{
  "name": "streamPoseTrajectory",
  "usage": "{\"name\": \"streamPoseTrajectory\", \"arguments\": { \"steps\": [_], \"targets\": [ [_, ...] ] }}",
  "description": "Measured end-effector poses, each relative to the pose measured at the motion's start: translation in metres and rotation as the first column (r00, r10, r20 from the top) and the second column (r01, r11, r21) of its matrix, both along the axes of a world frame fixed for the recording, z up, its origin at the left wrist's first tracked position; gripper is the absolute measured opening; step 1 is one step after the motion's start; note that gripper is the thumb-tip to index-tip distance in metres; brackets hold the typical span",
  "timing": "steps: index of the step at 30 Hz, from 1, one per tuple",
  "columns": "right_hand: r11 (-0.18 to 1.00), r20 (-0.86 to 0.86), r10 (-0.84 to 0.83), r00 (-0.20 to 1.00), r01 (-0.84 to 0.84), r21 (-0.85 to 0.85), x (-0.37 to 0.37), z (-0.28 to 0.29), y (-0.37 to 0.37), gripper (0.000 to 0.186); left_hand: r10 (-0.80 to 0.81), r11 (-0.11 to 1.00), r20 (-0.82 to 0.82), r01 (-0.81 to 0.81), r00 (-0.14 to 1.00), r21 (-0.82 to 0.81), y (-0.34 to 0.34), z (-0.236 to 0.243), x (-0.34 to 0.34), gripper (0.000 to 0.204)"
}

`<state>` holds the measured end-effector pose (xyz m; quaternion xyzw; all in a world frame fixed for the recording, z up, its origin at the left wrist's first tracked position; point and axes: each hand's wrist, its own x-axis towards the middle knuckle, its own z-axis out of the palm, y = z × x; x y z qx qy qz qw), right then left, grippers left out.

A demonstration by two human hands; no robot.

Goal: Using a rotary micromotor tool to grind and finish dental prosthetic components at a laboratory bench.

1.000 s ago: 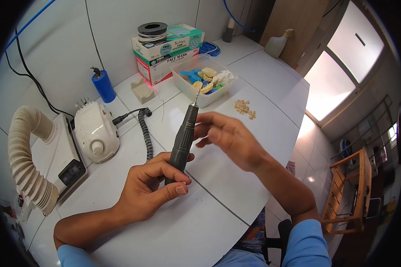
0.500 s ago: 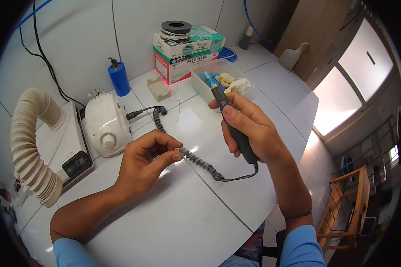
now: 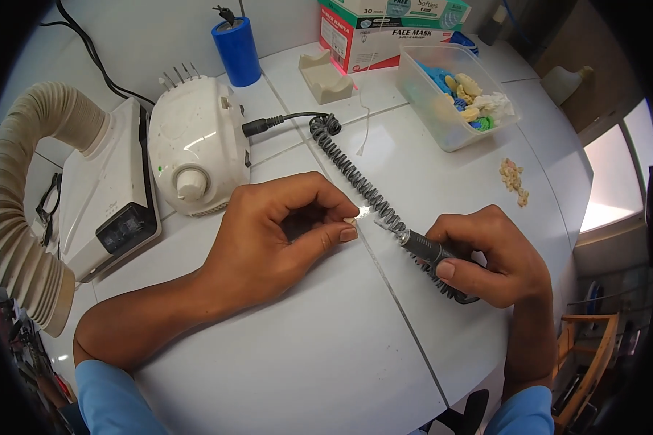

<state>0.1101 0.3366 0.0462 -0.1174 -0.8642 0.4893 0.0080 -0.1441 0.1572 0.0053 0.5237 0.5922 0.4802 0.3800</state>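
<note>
My left hand (image 3: 279, 235) pinches a small off-white tooth-like piece (image 3: 350, 220) between thumb and fingertips. In my right hand (image 3: 493, 257) is a dark rotary handpiece (image 3: 429, 250), its metal tip pointing left toward that piece, with a short gap between them. A coiled grey cord (image 3: 359, 181) runs behind both hands, up to a plug in the white control box (image 3: 199, 145) with a round knob. The cord's lower end passes beside and partly behind my right hand.
A white machine (image 3: 112, 210) with a ribbed hose (image 3: 40, 196) stands left. Small pale pieces (image 3: 514, 177) lie far right, near a clear plastic tub (image 3: 450, 130). Behind are a beige holder (image 3: 325, 78), a blue cylinder (image 3: 236, 54) and mask boxes (image 3: 374, 47).
The handpiece has come down from an upright pose and now points left, close to the small piece. My left hand has shifted right in the picture; the view has also moved.
</note>
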Motion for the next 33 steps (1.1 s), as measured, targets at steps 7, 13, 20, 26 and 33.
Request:
{"name": "streamPoseTrajectory", "arguments": {
  "steps": [7, 13, 20, 26, 33],
  "targets": [
    [0.992, 0.033, -0.064, 0.997, 0.067, -0.108, -0.007, 0.003, -0.015, 0.026, -0.019, 1.000, 0.010, 0.018, 1.000, 0.020, -0.002, -0.001, 0.001, 0.015],
    [0.917, 0.054, -0.146, 0.988, 0.155, -0.368, -0.006, -0.009, -0.009, 0.039, -0.034, 0.999, -0.011, 0.034, 0.999, 0.039, -0.003, -0.003, 0.001, 0.015],
    [0.903, 0.070, -0.115, 0.991, 0.134, -0.408, -0.002, -0.005, 0.001, 0.048, -0.033, 0.999, -0.037, 0.033, 0.999, -0.017, -0.004, 0.005, 0.002, 0.016],
    [0.884, 0.095, -0.152, 0.984, 0.178, -0.432, -0.001, -0.006, 0.002, 0.051, -0.030, 0.999, -0.036, 0.031, 0.999, 0.037, -0.003, -0.001, 0.002, 0.015],
    [0.851, 0.154, -0.161, 0.975, 0.216, -0.479, -0.002, -0.002, 0.002, 0.051, -0.067, 0.996, -0.051, 0.070, 0.996, 0.058, -0.003, 0.000, 0.000, 0.016]
  ]
}}
